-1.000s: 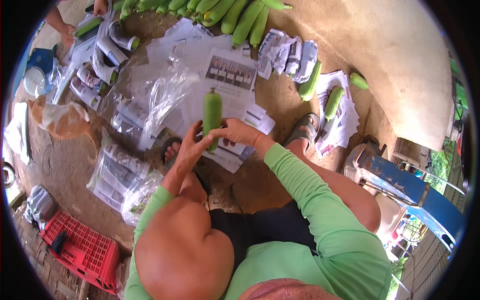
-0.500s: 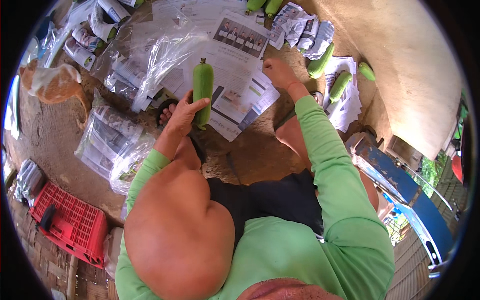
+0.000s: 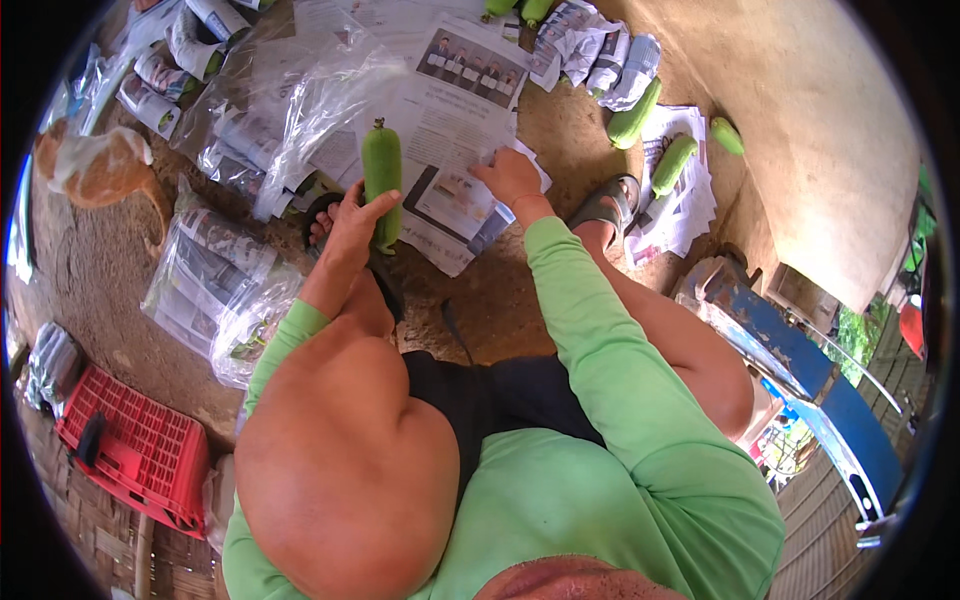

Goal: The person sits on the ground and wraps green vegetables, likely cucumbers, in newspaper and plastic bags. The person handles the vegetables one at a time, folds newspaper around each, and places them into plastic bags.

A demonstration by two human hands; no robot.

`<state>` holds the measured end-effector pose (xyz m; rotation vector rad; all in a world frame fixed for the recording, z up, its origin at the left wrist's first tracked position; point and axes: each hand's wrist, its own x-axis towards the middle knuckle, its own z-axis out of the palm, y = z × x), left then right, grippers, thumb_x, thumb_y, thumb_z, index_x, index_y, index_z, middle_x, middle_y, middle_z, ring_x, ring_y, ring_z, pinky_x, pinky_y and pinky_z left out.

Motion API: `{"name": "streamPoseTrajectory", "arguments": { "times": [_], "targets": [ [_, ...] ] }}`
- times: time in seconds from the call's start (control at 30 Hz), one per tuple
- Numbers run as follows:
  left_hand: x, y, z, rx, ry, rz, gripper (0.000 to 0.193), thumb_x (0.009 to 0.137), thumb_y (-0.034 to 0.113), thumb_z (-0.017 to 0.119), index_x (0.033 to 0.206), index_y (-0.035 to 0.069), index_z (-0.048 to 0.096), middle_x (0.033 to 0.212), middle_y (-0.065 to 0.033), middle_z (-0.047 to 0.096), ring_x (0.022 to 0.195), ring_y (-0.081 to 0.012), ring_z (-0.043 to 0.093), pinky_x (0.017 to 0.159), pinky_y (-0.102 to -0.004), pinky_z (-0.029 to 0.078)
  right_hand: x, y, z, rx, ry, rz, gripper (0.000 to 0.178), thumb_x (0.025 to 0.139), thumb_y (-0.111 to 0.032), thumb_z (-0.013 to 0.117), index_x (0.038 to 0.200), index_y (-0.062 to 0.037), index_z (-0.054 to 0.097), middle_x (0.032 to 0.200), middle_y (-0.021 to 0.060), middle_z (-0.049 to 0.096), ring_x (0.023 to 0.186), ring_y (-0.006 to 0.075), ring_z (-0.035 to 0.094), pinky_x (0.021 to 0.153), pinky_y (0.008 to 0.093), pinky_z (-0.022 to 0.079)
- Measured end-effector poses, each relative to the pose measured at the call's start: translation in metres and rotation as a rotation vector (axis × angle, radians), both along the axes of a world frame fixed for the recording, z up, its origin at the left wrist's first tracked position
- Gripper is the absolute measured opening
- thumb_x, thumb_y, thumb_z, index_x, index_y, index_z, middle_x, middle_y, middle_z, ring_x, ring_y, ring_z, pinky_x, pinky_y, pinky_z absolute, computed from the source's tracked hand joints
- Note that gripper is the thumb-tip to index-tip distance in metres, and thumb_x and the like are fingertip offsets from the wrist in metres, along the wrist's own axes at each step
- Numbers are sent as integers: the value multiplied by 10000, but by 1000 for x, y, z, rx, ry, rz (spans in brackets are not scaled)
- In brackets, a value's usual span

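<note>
My left hand (image 3: 350, 222) is wrapped round the lower part of a long green gourd (image 3: 382, 165), held upright with its stem end up. Below and beyond it, loose newspaper sheets (image 3: 440, 120) are spread on the ground. Over the right side of these sheets, my right hand (image 3: 512, 178) has its fingers bent and pressed together at the paper. Whether they pinch a sheet is hidden. Clear plastic (image 3: 310, 110) covers part of the paper to the left of the gourd.
Paper-wrapped gourds (image 3: 610, 65) lie at the far right, near bare gourds (image 3: 674, 165) and another paper pile (image 3: 690, 220). More wrapped bundles (image 3: 160, 75) sit far left, by an orange-and-white cat (image 3: 95, 165). A red plastic crate (image 3: 135, 445) and plastic-bagged bundle (image 3: 215, 280) are left.
My right hand has come left and nearer, from the far right edge of the newspaper to over its printed sheets. The gourd in my left hand has shifted slightly left.
</note>
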<state>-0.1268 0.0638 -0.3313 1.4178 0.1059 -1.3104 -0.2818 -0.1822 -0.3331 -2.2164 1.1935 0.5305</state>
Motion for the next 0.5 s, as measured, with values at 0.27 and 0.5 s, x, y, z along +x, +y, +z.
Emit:
{"name": "streamPoseTrajectory", "arguments": {
  "times": [0.27, 0.5],
  "targets": [
    [-4, 1, -14, 17, -18, 21, 771, 875, 292, 856, 1476, -19, 486, 1165, -105, 644, 1010, -189, 639, 836, -338, 533, -14, 14, -28, -82, -224, 51, 448, 855, -308, 760, 1197, -35, 666, 1171, 201, 683, 1107, 403, 651, 880, 480, 547],
    [-4, 4, -16, -35, 64, 124, 667, 910, 292, 821, 1452, 32, 532, 1153, -78, 647, 993, -175, 631, 802, -358, 544, 5, 19, 7, -343, -335, 665, 550, 860, -183, 717, 1369, -51, 556, 1390, 147, 516, 1141, 374, 600, 803, 473, 576]
  ]
}}
